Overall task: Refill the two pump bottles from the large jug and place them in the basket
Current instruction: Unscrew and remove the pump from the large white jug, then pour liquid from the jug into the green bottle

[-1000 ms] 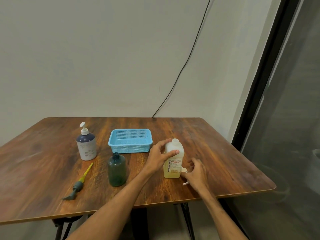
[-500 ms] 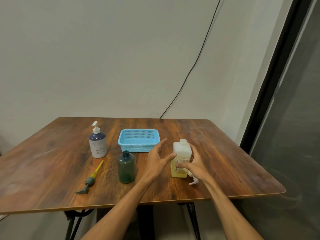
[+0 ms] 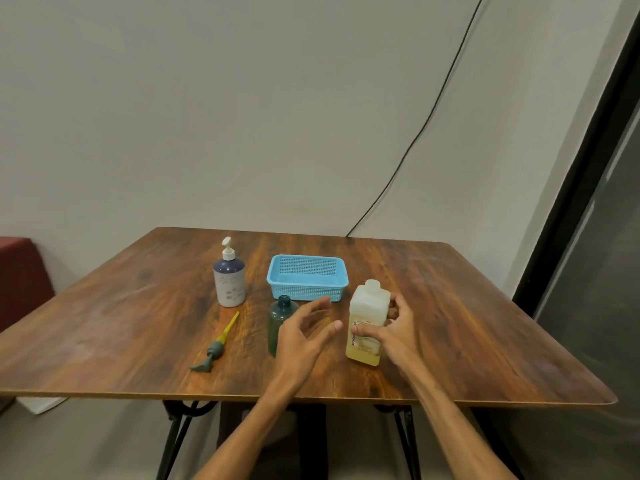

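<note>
A white jug (image 3: 367,317) of yellowish liquid stands uncapped on the table. My right hand (image 3: 394,327) grips it from the right, thumb across its label. My left hand (image 3: 304,332) hovers with spread fingers just left of the jug, touching nothing, partly covering a dark green bottle (image 3: 280,315) whose neck is bare. That bottle's pump head (image 3: 216,346), with a yellow tube, lies on the wood to its left. A purple and white pump bottle (image 3: 229,278) stands further back with its pump on. The blue basket (image 3: 306,294) sits behind the green bottle with nothing in it.
The wooden table (image 3: 138,323) ends close to me along its front edge. A black cable (image 3: 415,133) runs down the wall to the table's back edge. A dark window frame (image 3: 571,188) stands at the right; a red seat (image 3: 20,275) at the left.
My left hand has let go of the jug and drawn away to the left. My right hand has come up from the table and taken the jug's side. The view has shifted.
</note>
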